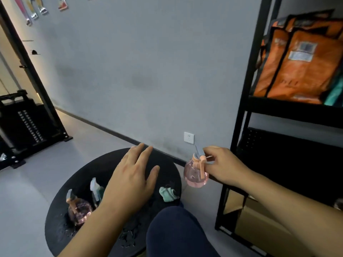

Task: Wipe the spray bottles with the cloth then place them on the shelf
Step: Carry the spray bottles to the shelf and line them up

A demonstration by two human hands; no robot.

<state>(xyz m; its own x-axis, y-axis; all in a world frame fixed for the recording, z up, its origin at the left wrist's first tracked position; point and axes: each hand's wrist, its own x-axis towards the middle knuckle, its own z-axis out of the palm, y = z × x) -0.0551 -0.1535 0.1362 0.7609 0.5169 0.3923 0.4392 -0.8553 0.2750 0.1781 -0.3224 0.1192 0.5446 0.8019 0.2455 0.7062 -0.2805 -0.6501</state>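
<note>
Right hand [220, 165] pinches the pump head of a pink spray bottle [195, 175], which hangs upright, long axis vertical, just left of those fingers [208, 151] and off the bench [167, 160] edge; black shelf [295, 110] lies immediately right of that hand, so the right hand is the nearer; left hand [130, 180] hovers flat, fingers released, over the bench; teal cloth [168, 193] sits just right of it; two more bottles [79, 208] stand to its left.
</note>
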